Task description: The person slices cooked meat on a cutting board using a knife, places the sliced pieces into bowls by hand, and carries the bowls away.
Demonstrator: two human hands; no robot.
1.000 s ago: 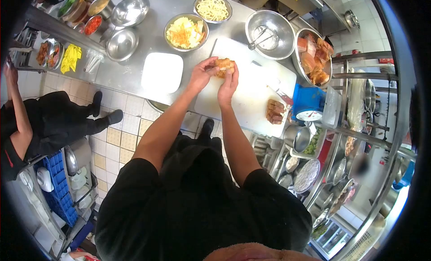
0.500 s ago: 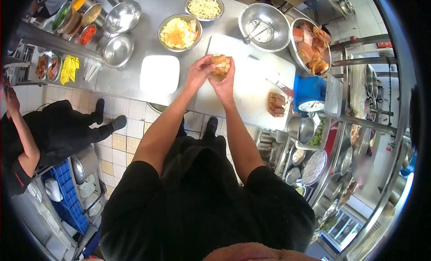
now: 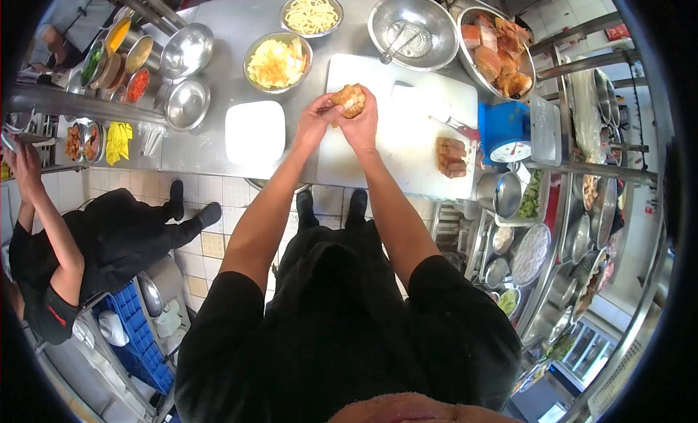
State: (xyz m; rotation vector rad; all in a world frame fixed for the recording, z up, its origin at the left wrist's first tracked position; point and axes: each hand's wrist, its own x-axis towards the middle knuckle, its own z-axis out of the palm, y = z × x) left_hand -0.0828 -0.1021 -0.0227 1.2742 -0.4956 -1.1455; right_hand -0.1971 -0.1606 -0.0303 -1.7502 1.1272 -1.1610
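Observation:
Browned meat pieces [image 3: 350, 101] are held between both hands above the left part of a white cutting board [image 3: 414, 165]. My left hand [image 3: 314, 121] grips their left side with bent fingers. Around their right side wraps my right hand [image 3: 361, 125]. A knife [image 3: 465, 129] with a reddish handle lies on the right of the board, near a group of cut brown meat pieces [image 3: 451, 158]. Left of the board sits a white square plate [image 3: 255, 132].
Behind are bowls of shredded yellow food [image 3: 277, 62] and noodles [image 3: 311, 14], a metal colander [image 3: 413, 32] and a bowl of meat [image 3: 496, 57]. A blue scale [image 3: 504, 132] stands right of the board. A co-worker [image 3: 94, 238] is at the left.
The view has shifted, moving the board's contents slightly in the frame. Both hands still hold the meat, now turned to a different angle, with the fingers repositioned around it.

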